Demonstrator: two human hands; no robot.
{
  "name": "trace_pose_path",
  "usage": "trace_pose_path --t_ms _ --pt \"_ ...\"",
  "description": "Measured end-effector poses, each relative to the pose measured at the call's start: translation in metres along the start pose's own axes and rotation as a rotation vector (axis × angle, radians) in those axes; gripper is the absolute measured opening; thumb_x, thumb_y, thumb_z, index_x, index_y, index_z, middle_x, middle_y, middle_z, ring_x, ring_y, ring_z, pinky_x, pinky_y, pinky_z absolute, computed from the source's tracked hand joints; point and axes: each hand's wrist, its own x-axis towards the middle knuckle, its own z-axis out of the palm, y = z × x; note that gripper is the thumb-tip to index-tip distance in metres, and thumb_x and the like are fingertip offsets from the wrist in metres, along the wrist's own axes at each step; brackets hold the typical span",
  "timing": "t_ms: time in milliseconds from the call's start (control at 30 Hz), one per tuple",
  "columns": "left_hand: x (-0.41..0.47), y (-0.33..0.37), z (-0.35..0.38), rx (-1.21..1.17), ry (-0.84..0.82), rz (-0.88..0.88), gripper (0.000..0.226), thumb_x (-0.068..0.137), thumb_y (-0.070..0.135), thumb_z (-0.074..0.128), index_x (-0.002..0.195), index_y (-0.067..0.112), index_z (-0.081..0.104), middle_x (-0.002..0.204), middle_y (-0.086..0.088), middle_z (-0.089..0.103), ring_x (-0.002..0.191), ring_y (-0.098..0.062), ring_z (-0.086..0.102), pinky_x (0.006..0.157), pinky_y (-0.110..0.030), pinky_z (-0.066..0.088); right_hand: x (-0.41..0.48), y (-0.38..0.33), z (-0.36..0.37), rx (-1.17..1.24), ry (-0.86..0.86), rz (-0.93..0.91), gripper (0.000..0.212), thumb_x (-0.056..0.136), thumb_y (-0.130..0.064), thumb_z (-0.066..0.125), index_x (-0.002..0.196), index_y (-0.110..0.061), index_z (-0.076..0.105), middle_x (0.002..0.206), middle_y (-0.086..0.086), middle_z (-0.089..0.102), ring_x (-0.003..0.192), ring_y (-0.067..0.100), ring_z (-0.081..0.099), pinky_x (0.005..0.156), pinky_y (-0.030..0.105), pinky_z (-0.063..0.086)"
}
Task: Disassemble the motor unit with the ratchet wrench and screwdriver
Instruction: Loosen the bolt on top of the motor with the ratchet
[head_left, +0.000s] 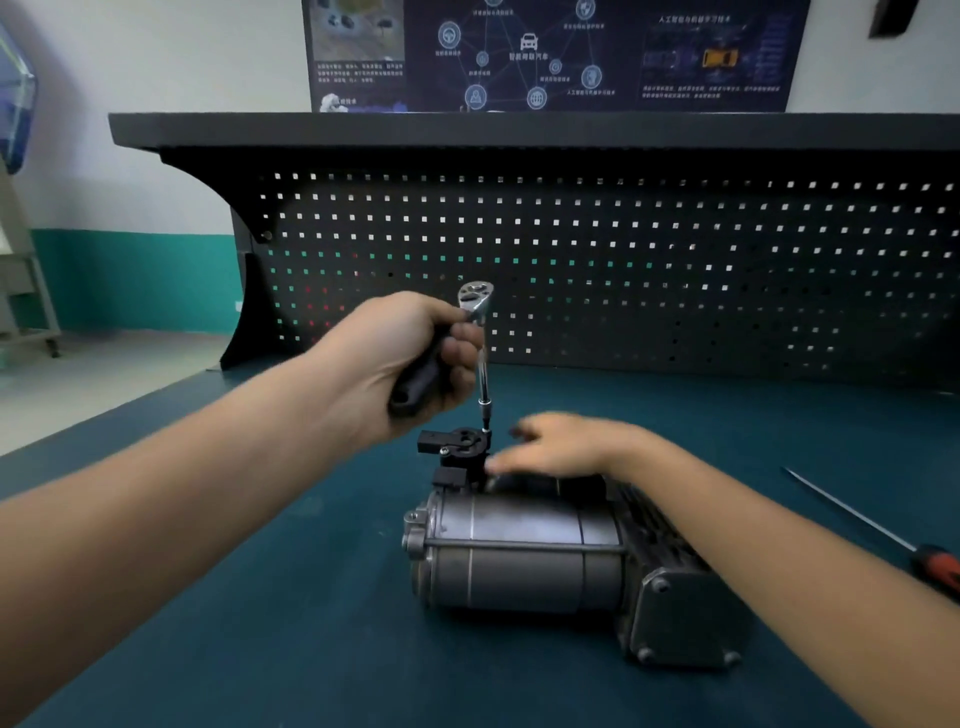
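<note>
The grey cylindrical motor unit (524, 556) lies on its side on the dark green bench (260, 623). A black plastic connector block (460, 449) sits on its far end. My left hand (410, 358) grips the black handle of the ratchet wrench (475, 299). The wrench's thin extension shaft (484, 384) points straight down onto the black block. My right hand (563, 447) rests with straight fingers on top of the motor, just right of the block. The screwdriver (883, 535), red-handled with a long thin shaft, lies on the bench at the right edge.
A black pegboard back panel (623, 270) with a shelf on top rises behind the bench. A dark poster (545, 52) hangs on the wall above. The bench's left edge runs diagonally; the floor and a teal wall band lie beyond it.
</note>
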Motion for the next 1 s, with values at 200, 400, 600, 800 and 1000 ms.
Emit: trace_pose_path --t_ms 200,400,600,800,1000 --pt "0.007 0.026 -0.022 0.736 -0.184 0.035 0.013 0.095 0.021 0.046 0.092 0.014 0.055 0.041 0.007 0.037 0.029 -0.006 0.031 0.032 -0.013 0.028 0.007 0.013 0.01 -0.102 -0.171 0.014 0.094 0.081 -0.074 0.035 0.149 -0.013 0.016 0.157 -0.001 0.012 0.144 0.015 0.012 0.116 0.03 0.01" --pt "0.038 0.051 -0.061 2.047 -0.026 0.714 0.046 0.093 0.049 0.029 0.13 0.032 0.051 0.107 0.001 0.068 0.082 -0.018 0.063 0.069 -0.024 0.041 0.008 0.019 0.008 -0.08 -0.154 -0.006 0.087 0.084 -0.07 0.036 0.149 -0.015 0.016 0.157 -0.002 0.014 0.144 0.014 0.013 0.113 0.028 0.011" --pt "0.07 0.034 -0.059 1.99 0.092 0.981 0.041 0.097 0.036 0.033 0.129 0.02 0.054 0.11 -0.006 0.065 0.093 -0.034 0.062 0.071 -0.04 0.048 0.008 0.021 0.013 -0.107 -0.128 -0.023 0.085 0.085 -0.069 0.034 0.149 -0.015 0.016 0.157 -0.002 0.015 0.144 0.014 0.014 0.114 0.028 0.011" --pt "0.055 0.029 -0.053 2.083 0.41 0.52 0.035 0.099 0.038 0.031 0.106 0.014 0.056 0.07 -0.006 0.048 0.071 -0.032 0.05 0.06 -0.034 0.038 0.009 0.015 0.014 -0.118 -0.104 -0.006 0.073 0.093 -0.058 0.032 0.147 -0.01 0.022 0.155 0.004 0.021 0.142 0.019 0.021 0.113 0.03 0.017" --pt "0.039 0.019 -0.013 2.191 0.514 0.41 0.015 0.094 0.009 0.039 0.09 0.007 0.054 0.064 -0.005 0.033 0.071 -0.026 0.041 0.06 -0.034 0.035 0.009 -0.002 0.015 0.043 0.221 -0.003 0.051 0.091 -0.048 0.048 0.108 -0.002 0.06 0.106 0.012 0.061 0.107 0.027 0.056 0.077 0.031 0.043"
